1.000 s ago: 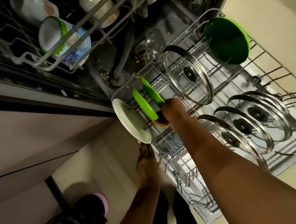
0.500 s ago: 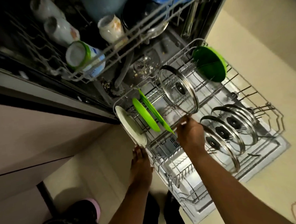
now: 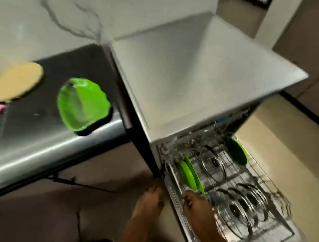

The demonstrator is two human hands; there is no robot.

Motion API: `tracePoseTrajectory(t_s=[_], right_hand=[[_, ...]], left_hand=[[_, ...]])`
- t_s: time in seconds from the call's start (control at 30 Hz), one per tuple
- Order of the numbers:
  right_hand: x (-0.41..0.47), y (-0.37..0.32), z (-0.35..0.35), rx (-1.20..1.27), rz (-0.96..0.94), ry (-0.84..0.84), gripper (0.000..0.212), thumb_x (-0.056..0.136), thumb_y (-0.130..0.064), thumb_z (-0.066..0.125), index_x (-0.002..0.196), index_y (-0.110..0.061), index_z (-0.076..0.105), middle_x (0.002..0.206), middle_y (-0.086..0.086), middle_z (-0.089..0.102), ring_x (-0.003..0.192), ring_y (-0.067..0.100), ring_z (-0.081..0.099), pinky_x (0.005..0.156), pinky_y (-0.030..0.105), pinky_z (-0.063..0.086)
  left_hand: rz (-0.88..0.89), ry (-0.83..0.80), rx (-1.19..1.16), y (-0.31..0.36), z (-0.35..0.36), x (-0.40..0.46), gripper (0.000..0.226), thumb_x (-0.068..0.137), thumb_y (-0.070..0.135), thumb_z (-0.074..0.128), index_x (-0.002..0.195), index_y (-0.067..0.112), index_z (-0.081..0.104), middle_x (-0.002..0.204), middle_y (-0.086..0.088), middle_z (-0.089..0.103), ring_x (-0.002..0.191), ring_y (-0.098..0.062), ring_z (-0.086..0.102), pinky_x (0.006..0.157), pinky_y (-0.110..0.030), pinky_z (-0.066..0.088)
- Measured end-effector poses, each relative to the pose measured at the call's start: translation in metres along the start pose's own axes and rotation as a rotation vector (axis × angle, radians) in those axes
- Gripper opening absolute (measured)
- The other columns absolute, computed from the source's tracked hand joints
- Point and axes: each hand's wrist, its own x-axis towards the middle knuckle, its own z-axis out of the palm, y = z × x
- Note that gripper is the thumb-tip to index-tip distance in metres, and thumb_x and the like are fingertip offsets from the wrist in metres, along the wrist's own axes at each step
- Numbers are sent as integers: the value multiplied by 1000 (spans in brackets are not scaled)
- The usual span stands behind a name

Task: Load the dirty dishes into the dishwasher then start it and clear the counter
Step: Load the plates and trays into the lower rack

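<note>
A pale tiled floor runs under a dark steel counter on the left and a dishwasher with its lower rack pulled out on the right.

Nearest, the right hand sits at the rack's front edge, just below two green plates standing on edge in the tines. Its fingers look curled, but the blur makes it hard to tell whether they grip the wire, a plate or nothing. The left hand hangs outside the rack by the dishwasher's front corner, fingers fairly straight and holding nothing that shows.

Seating the plates well means each one upright in its own slot, faces not touching, so water can reach both.

Further back in the rack stand several glass lids, another glass lid behind the plates, and a green bowl tilted at the far side.

On the counter, dishes wait: a green bowl-shaped dish near the edge and a tan round plate beyond it. Loading seems unfinished.
</note>
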Motion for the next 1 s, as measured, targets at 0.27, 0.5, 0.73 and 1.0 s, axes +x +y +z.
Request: tracePoseTrajectory(t_s=[0.27, 0.5, 0.73, 1.0], right_hand=[[20, -155, -25, -165, -540, 172, 14, 85, -38, 45, 92, -29, 53, 78, -4, 64, 61, 18, 62, 46, 28, 44], [48, -260, -33, -73, -630, 272, 8, 91, -29, 57, 96, -24, 61, 91, -4, 63, 80, 19, 64, 65, 32, 46], [112, -314, -32, -118, -472, 314, 26, 82, -22, 72, 101, -7, 64, 96, 14, 62, 91, 36, 59, 74, 40, 47], [170, -340, -22, -140, -299, 226, 54, 84, -33, 71, 122, 1, 54, 120, 25, 54, 111, 42, 50, 90, 44, 41]], left_hand=[[140, 317, 12, -55, -138, -70, 18, 97, 33, 44, 107, 20, 52, 114, -2, 55, 104, -23, 54, 82, -34, 40], [75, 824, 12, -119, -202, -96, 6, 89, 26, 56, 92, 21, 56, 92, 0, 58, 81, -24, 60, 62, -34, 47], [-287, 591, -115, -149, -241, -74, 87, 72, 63, 70, 138, 15, 40, 144, -9, 35, 132, -30, 32, 104, -47, 38], [-473, 187, -239, -154, -258, -43, 91, 69, 35, 85, 140, 11, 33, 160, -19, -5, 145, -44, -8, 105, -75, 11]])
